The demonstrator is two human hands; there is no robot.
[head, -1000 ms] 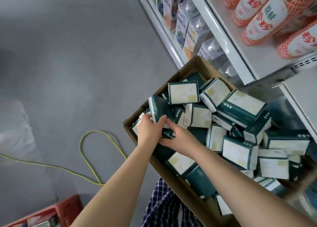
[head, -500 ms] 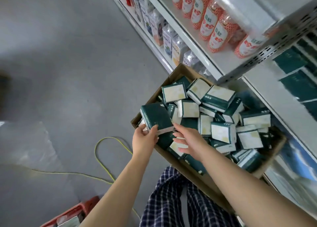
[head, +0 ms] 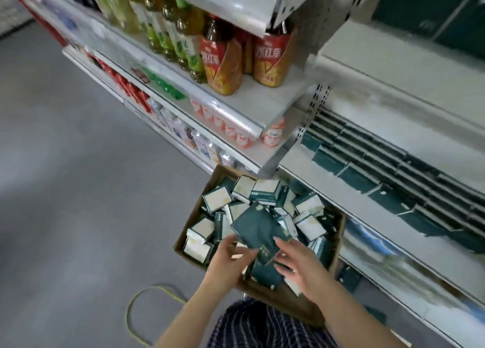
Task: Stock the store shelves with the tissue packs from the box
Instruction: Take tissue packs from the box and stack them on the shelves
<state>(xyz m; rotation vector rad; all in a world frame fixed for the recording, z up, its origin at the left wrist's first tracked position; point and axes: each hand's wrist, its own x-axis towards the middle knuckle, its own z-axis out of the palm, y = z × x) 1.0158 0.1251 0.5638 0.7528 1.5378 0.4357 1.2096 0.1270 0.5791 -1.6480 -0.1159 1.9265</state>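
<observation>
Grey shop floor, drinks aisle: one dark-green tissue pack (head: pixel 255 229) held over its cardboard box (head: pixel 191 217).

Item: film-wrapped soft pack, judged light and squashy, with a wrapper that is probably slick. The broad faces would give under pressure, so the short edges look the surest purchase. Location: just above the loose heap of tissue packs (head: pixel 263 190) in the box, below and left of the white shelf (head: pixel 296 161) where shelved packs (head: pixel 367 181) stand in rows. Left hand (head: pixel 225 259) curls round the near-left edge. Right hand (head: pixel 301 265) pinches the near-right corner between thumb and forefinger, other fingers spread. A second pack may sit beneath; too blurred to tell. Not fragile; likely risks are a slip or a crushed corner.
</observation>
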